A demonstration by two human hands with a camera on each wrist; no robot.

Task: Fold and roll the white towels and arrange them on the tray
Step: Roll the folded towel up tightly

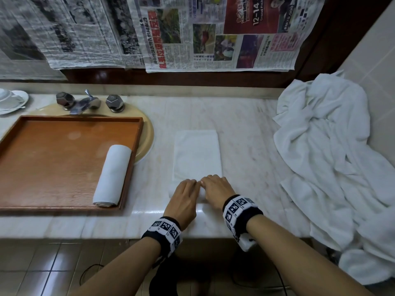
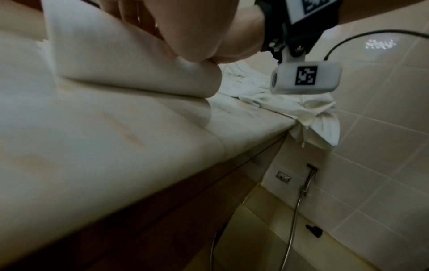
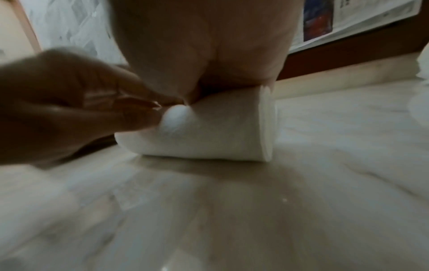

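Rolling step under way on the long folded white towel (image 1: 197,154), lying flat on the pale marble counter (image 1: 245,133), between the wooden tray on the left and the towel pile on the right. Near end of that towel already curled into a small roll (image 3: 209,132), close to the counter's near edge. Left hand (image 1: 184,199) and right hand (image 1: 217,190) side by side on top of the roll, fingers bent over it and gripping it, fingertips touching in the middle. Far part of the towel flat and not yet rolled. On the square brown wooden tray (image 1: 32,159), one finished rolled white towel (image 1: 112,175), lying along the tray's right side. Tray set over the round cream sink (image 1: 147,133), with the shiny metal taps (image 1: 89,102) just beyond it. Big crumpled pile of white towels (image 1: 329,159) far right, waiting, part of it hanging off the counter edge. Old newspaper sheets (image 1: 192,33) taped up on the far wall. White cup and saucer (image 1: 10,101) at the far left corner. Judged: only a small way into the whole job, with one towel done and many left. Next move likely: push the roll away toward the far end, both hands pressing evenly, keeping it tight and straight so the ends did not slip sideways. Then lift and lay beside the first roll on the tray.
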